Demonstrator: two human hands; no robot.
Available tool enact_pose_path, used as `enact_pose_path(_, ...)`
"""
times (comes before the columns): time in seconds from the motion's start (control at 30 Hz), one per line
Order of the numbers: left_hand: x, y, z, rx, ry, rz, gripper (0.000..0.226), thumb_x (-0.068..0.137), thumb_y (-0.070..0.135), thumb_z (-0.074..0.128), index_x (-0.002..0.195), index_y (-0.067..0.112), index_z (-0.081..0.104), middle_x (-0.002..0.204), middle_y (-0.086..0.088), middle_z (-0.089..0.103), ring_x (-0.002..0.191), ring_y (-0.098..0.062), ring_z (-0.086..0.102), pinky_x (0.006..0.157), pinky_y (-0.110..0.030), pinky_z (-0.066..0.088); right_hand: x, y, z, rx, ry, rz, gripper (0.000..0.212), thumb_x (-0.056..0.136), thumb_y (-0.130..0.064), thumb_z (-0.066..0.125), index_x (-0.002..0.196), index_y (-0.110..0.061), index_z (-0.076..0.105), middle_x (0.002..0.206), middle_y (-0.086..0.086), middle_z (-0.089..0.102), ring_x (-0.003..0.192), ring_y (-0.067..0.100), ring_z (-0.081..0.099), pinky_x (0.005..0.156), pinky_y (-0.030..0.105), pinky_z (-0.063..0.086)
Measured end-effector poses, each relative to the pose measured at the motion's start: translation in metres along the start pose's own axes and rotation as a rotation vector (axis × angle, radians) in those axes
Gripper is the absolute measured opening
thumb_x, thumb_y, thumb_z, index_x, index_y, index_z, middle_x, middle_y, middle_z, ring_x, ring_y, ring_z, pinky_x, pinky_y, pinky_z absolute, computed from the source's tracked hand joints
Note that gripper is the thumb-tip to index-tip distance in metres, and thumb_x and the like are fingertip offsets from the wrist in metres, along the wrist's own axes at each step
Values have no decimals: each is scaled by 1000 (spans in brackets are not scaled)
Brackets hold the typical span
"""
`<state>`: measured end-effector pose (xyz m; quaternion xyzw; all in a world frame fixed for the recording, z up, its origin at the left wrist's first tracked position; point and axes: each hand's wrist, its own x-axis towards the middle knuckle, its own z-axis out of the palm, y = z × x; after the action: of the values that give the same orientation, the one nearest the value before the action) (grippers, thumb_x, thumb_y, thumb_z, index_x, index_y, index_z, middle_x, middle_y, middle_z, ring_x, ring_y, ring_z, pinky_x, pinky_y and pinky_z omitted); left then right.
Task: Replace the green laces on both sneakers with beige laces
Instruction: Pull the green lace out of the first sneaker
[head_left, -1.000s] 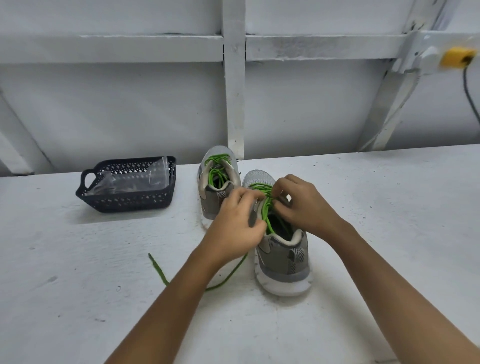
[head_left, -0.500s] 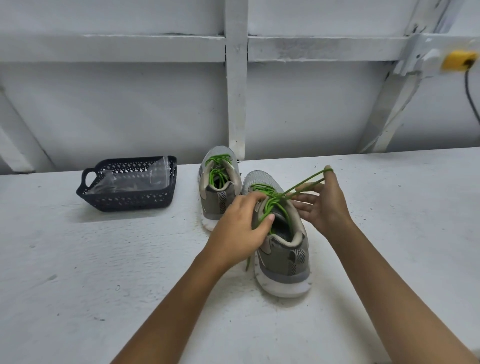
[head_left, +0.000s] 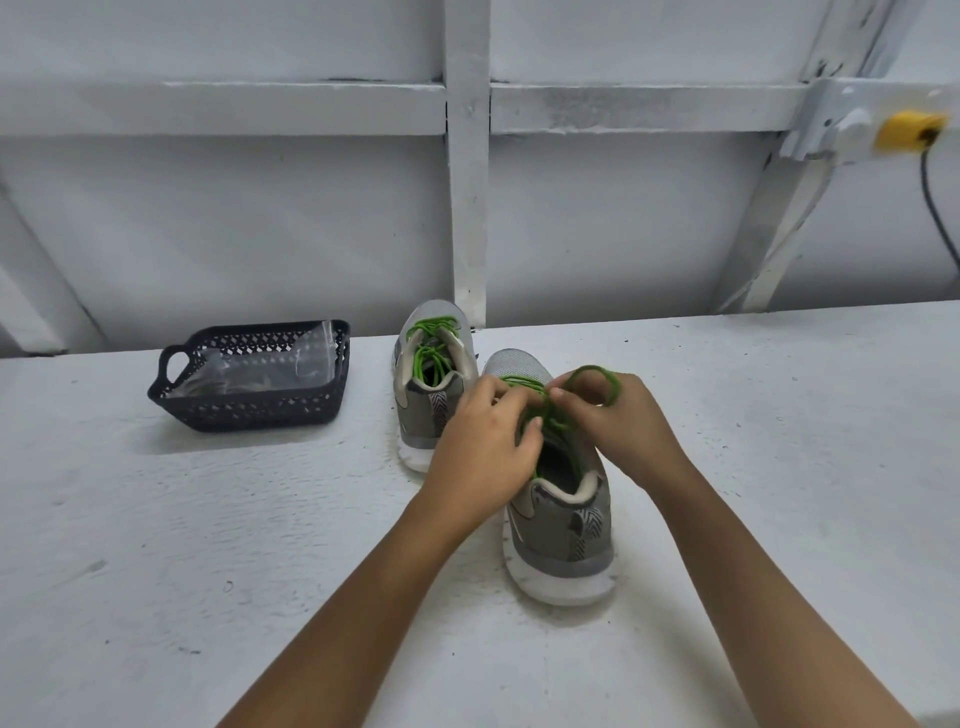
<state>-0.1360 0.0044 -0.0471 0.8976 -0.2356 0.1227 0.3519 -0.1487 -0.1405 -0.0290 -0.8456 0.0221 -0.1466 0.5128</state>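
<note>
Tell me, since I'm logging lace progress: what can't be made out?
Head view, eyelets of near sneaker: covered by left hand and right hand.
Head view, whether the left hand grips green lace: hidden behind its back.
Head view, contents of clear bag in black basket: glare, too small.

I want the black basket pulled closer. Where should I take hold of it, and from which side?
Grip the loop handle at the left end of the black basket, reaching in from the left: it juts out from the end wall with an opening for fingers, while the far sneaker stands on the right.
</note>
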Motion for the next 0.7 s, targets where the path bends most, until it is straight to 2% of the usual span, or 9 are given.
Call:
enact_pose_path(0.07,-1,1,0,4,11,4,25,92,22,54,115,14,62,115,-5,50,112,-20,45,96,-31,38,5,-1,-1,82,56,79,21,93,-15,55,74,-22,63,62,-7,67,66,8,63,66,26,50)
enact_pose_path(0.17,-2,1,0,0,14,-3,27,93,26,52,117,16,61,116,-2,49,112,-17,45,96,-29,38,11,-9,-8,665,208,200,23,100,-11,42,82,-13,55,66,0,71,65,14,68,58,25,54)
enact_pose_path(0.27,-3,2,-1,4,10,-11,27,93,28,52,117,17,61,117,-1,49,112,-17,45,96,-32,40,11,-12,-11,840,325,144,18,98,-9,44,85,-13,55,93,7,70,89,20,70,76,33,56)
enact_pose_path(0.3,-3,2,-1,14,6,-9,28,93,28,53,118,17,61,117,-1,49,113,-18,46,96,-34,41,9,-11,-9,764,324,113,14,97,-11,48,87,-15,57,99,3,69,97,18,67,82,35,54)
enact_pose_path(0.37,-3,2,-2,44,-6,-4,29,92,28,54,119,18,60,118,-2,49,114,-19,45,96,-36,42,6,-3,-6,367,269,61,8,94,-19,55,101,-20,60,105,-5,63,102,11,59,90,33,48)
enact_pose_path(0.43,-3,2,-3,67,-19,-5,30,91,29,56,119,19,59,119,-1,48,114,-19,44,96,-37,42,5,9,-5,-159,143,22,27,92,-24,57,120,-22,56,111,-3,57,106,13,53,89,28,42)
enact_pose_path(0.5,-2,2,-4,75,-33,-11,30,91,29,56,119,20,58,120,-1,47,115,-20,43,96,-37,41,4,17,-3,-460,61,-36,39,91,-14,53,127,-26,54,109,6,49,107,25,50,86,31,43)
enact_pose_path(0.6,-3,3,-4,80,-48,-20,30,91,30,55,120,21,57,120,-1,46,115,-20,43,96,-38,42,4,19,-7,-511,-48,-78,43,88,-5,52,119,-32,63,103,4,38,105,24,43,88,33,42)
enact_pose_path(0.7,-4,2,-3,85,-36,-21,29,92,30,54,119,21,57,119,-2,47,113,-21,44,94,-39,43,7,22,-18,-558,-75,-98,19,88,-24,63,103,-30,71,101,-1,39,104,21,43,89,36,41)
